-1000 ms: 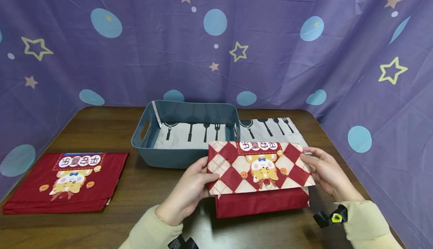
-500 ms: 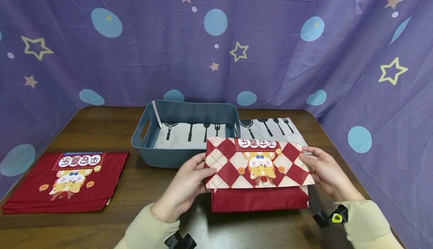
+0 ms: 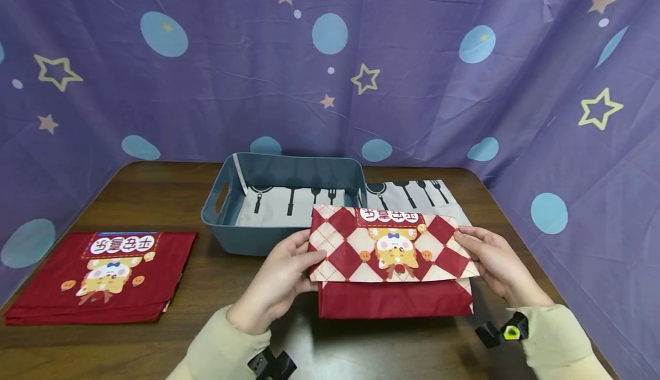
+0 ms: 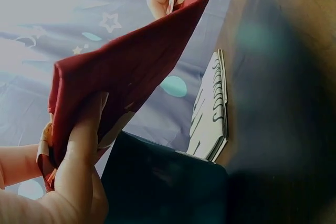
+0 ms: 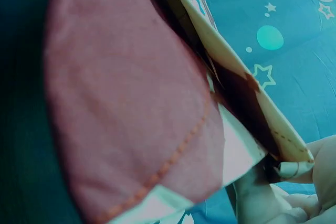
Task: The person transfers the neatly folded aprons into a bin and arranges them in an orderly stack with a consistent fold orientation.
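- The left hand (image 3: pixel 278 279) pinches the left edge of a folded red bag (image 3: pixel 393 259), thumb on top and fingers underneath; the left wrist view shows the fingers (image 4: pixel 84 145) curled round the red fabric (image 4: pixel 131 72).
- The right hand (image 3: pixel 492 262) pinches the bag's right edge in the same way, thumb on top.
- The bag is held flat between the two hands, above the near right part of the table (image 3: pixel 154 191). Its checked flap with a cartoon print faces up, and a plain red layer hangs below it.
- At the near left, a red folded stack (image 3: pixel 98 279) with the same cartoon lies flat on the table, well apart from the hands.
- Beyond the bag stands a blue-grey bin (image 3: pixel 247 236), with a white cutlery-print cloth (image 3: pixel 278 205) lying inside it.
- Just right of the bin, a second cutlery-print piece (image 3: pixel 412 194) lies on the table, partly hidden by the bag.
- A purple curtain (image 3: pixel 330 65) with stars and dots closes the far side.
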A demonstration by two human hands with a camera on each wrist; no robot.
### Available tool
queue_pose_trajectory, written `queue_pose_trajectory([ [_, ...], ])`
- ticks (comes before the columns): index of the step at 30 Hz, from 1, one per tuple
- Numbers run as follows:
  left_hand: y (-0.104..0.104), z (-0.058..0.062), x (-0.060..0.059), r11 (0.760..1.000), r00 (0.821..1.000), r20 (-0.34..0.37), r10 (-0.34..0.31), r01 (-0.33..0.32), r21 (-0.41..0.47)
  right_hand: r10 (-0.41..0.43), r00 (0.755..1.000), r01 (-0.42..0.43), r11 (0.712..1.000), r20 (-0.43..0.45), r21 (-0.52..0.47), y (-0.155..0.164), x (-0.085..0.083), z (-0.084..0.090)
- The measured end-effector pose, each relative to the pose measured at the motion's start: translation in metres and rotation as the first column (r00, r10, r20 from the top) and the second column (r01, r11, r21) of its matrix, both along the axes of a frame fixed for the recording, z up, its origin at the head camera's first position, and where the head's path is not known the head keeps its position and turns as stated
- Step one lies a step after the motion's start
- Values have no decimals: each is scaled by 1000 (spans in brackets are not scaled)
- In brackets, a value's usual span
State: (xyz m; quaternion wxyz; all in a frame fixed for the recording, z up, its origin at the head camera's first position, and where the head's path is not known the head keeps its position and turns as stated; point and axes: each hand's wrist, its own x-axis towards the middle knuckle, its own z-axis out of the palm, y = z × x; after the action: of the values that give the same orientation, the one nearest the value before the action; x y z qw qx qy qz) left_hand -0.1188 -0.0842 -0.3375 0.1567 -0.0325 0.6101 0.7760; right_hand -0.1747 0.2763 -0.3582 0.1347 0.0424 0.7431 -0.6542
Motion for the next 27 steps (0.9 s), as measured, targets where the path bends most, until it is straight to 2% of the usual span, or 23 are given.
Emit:
queue_pose_trajectory([
  [6, -2, 3, -2, 1000, 1000, -4, 11, -11, 5, -11, 1000, 11, 1000, -20, -13, -4, 1, 2],
  [19, -10, 10, -4, 1000, 1000, 13, 10, -10, -1, -91, 995, 80, 980, -51, -181, -14, 5, 14],
  [27, -18, 15, -4, 1000, 1000, 17, 8, -8, -16, -93, 993, 77, 977, -72, -196, -21, 1, 21],
])
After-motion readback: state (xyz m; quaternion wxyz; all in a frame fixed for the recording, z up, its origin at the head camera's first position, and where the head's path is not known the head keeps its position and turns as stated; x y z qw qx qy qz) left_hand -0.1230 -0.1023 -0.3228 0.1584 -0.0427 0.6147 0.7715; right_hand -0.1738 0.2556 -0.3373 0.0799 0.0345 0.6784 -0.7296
